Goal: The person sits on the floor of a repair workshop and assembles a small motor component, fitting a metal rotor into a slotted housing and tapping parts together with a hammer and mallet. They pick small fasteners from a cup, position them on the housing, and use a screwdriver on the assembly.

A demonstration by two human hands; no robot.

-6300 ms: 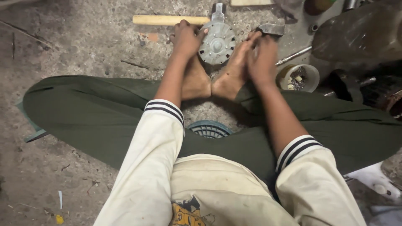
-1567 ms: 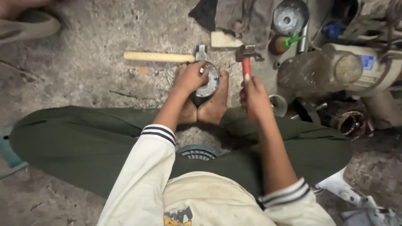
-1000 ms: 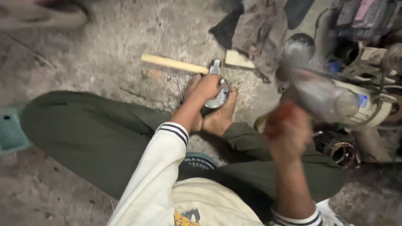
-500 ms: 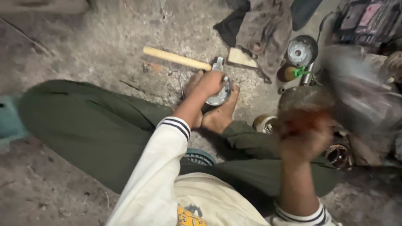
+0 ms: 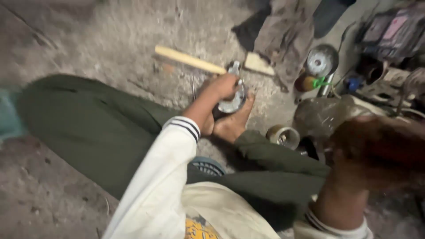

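left: bare floor (image 5: 102,40) open | right: cans (image 5: 283,135), motor parts (image 5: 380,75) crowd

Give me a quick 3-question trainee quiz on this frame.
1. True or false: the left hand rests on the round metal part.
2. What steadies that part from below? A) bare feet B) a vise C) a box
3. Can you tell what the right hand holds?

Key:
1. True.
2. A.
3. No, it is raised and too blurred.
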